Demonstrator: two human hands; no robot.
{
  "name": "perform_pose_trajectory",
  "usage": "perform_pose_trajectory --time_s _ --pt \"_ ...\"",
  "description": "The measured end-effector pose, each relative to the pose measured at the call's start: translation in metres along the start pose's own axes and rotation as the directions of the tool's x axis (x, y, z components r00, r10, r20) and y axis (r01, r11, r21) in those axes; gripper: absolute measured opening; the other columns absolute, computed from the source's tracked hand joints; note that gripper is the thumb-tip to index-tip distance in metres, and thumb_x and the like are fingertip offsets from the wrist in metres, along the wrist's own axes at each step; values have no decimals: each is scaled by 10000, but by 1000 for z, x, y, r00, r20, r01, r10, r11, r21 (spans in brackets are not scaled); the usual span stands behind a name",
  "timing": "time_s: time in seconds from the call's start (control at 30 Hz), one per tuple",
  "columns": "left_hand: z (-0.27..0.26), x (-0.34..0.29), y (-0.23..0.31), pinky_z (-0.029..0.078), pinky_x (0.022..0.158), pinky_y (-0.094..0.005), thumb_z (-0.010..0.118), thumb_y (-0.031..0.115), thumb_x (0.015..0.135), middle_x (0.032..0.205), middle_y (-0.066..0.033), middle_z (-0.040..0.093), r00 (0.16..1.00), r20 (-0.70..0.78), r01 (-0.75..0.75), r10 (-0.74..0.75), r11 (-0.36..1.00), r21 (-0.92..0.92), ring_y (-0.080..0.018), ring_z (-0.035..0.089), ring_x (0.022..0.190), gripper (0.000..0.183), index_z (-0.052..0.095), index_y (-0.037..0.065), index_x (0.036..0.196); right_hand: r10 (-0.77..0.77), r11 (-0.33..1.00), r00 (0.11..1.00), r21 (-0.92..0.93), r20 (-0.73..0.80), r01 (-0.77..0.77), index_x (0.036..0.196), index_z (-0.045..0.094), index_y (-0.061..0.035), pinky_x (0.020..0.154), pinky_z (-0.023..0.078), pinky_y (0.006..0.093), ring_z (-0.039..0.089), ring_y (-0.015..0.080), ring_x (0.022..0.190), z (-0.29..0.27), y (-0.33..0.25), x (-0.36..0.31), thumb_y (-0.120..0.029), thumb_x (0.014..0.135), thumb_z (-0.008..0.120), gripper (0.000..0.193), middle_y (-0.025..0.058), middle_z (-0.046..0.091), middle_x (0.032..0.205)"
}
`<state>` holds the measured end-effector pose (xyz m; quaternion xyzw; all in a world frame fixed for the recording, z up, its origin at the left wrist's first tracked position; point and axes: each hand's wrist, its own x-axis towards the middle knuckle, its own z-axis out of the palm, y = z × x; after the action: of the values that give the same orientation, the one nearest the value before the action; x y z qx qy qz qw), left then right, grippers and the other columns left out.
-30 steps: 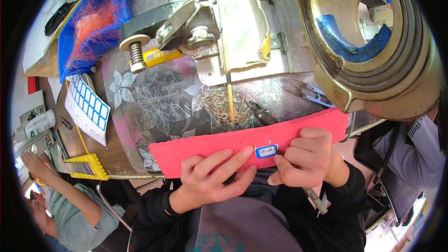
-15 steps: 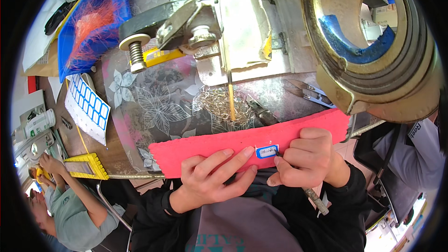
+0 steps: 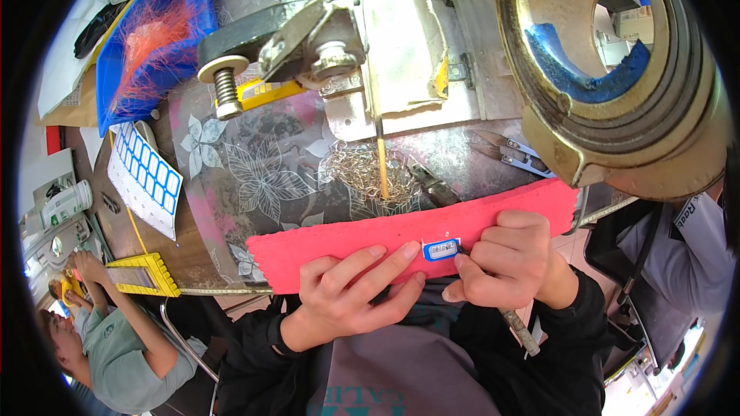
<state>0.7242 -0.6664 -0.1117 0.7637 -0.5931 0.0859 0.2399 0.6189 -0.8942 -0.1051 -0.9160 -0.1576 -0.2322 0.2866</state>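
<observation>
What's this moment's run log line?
Left hand: fingers on red strip | Right hand: closed round pen-like tool, tip at blue-bordered label | Beyond strip: tangled metal pile

Co-worker's hands (image 3: 91,268), lower left of frame: shifted rightward since a second ago, now nearer the yellow ridged frame (image 3: 164,276). Co-worker's forearm (image 3: 142,331), same corner: steeper. Small emblem (image 3: 108,331) on green shirt (image 3: 135,374): come into view since a second ago. Brass-coloured ringed housing (image 3: 640,139), upper right: edged right half a second ago, now slightly back leftward. Blue-bordered label (image 3: 441,249), lower centre: glare lessened since half a second ago, dark marks plainer.
</observation>
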Motion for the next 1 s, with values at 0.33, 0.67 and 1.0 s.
perform_pose_trajectory --time_s 0.33,0.67,1.0 --pt "0 -1 0 361 823 -277 752 299 837 1262 112 697 1000 -7 -9 9 1000 3 -108 571 1085 195 663 372 995 -3 1000 1000 20 0 3 702 493 -158 445 225 256 344 100 446 -3 1 0 -376 769 830 407 -51 345 551" --pt "1 0 0 364 823 -276 752 301 835 1262 113 697 1000 -7 -8 8 1000 1 -109 568 1086 194 662 371 991 -32 998 997 52 67 28 812 576 -97 452 229 269 381 100 431 -6 1 -1 -375 816 804 360 -62 401 554" --pt "1 0 -1 364 817 -270 759 304 847 1264 116 693 1000 -9 -18 18 1000 0 -104 567 1086 188 653 362 990 -17 998 999 65 36 14 688 502 -154 453 224 257 366 88 460 -6 0 4 -396 780 821 411 -61 347 557"
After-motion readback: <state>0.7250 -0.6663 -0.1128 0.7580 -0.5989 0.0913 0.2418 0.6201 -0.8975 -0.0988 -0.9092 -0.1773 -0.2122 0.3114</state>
